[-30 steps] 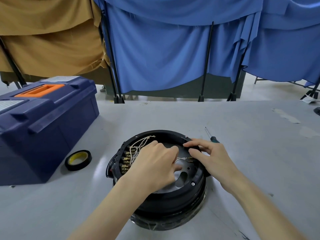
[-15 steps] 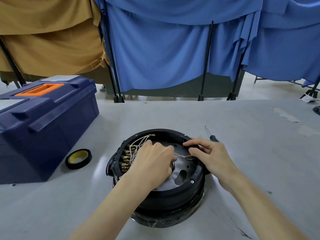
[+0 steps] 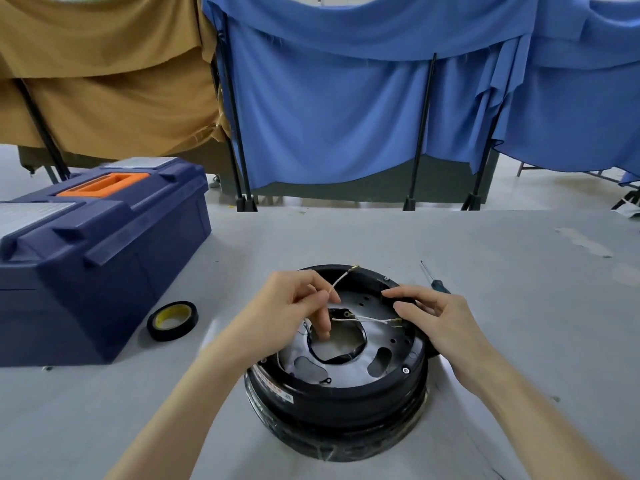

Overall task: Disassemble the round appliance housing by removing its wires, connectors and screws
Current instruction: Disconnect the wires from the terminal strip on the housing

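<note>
While toolbox point(image 3: 104, 258) flanks housing point(image 3: 332, 403), tape point(image 3: 172, 320) lies between.

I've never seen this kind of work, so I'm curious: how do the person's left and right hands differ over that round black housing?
The left hand has curled fingers pinching a white wire; the right hand has fingers nearly straight, with no plain grip. The left hand is over the middle of the round housing; the right hand rests on its right rim. Both are bare, at the same housing.
</note>
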The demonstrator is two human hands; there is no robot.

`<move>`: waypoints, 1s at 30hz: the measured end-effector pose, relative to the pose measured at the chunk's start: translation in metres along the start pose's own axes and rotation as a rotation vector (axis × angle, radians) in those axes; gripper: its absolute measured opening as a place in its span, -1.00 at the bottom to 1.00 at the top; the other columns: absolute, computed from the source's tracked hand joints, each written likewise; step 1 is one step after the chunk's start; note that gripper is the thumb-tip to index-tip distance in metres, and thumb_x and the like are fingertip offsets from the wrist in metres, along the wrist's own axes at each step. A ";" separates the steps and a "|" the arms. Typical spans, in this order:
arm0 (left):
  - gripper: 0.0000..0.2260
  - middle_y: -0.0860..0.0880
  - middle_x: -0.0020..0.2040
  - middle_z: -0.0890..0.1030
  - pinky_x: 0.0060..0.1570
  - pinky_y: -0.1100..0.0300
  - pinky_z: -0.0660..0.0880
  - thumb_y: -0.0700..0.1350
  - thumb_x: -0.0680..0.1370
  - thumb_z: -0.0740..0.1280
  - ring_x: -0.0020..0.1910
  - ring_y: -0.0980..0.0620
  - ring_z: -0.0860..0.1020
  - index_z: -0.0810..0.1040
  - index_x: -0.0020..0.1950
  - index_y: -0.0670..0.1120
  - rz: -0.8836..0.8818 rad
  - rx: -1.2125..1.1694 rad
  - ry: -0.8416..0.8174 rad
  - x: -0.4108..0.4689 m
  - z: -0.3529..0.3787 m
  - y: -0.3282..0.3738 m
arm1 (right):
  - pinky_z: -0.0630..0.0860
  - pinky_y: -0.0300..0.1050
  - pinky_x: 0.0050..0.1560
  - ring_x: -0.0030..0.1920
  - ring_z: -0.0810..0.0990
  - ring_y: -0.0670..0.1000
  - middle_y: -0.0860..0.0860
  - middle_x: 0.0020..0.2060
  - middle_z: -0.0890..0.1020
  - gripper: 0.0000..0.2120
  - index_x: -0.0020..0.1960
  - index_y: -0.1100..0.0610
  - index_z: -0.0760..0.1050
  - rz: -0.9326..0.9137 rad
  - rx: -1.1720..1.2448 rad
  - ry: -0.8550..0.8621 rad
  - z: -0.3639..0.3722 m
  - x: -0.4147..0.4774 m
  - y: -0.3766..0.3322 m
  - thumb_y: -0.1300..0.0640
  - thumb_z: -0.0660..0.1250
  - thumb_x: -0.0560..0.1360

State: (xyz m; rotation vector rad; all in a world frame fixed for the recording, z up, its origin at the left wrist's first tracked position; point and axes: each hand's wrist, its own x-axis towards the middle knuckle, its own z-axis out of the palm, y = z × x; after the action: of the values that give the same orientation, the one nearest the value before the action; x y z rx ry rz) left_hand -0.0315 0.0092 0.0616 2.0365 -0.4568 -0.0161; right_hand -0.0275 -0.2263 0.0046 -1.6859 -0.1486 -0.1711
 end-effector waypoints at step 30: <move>-0.88 0.00 0.10 0.58 0.08 0.16 0.25 -0.13 0.47 0.46 0.17 -0.04 0.47 0.67 0.00 -0.04 0.277 0.735 0.354 0.026 0.024 0.007 | 0.50 -0.19 0.19 0.12 0.61 -0.19 -0.21 0.06 0.67 -0.77 -0.03 -0.13 0.70 0.013 -0.020 0.008 0.002 0.000 -0.003 0.16 0.34 0.55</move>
State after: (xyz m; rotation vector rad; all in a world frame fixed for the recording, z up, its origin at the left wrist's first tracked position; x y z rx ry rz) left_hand -0.0148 -0.0222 0.0607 2.5890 -0.5654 0.7688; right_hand -0.0282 -0.2245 0.0071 -1.7051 -0.1301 -0.1703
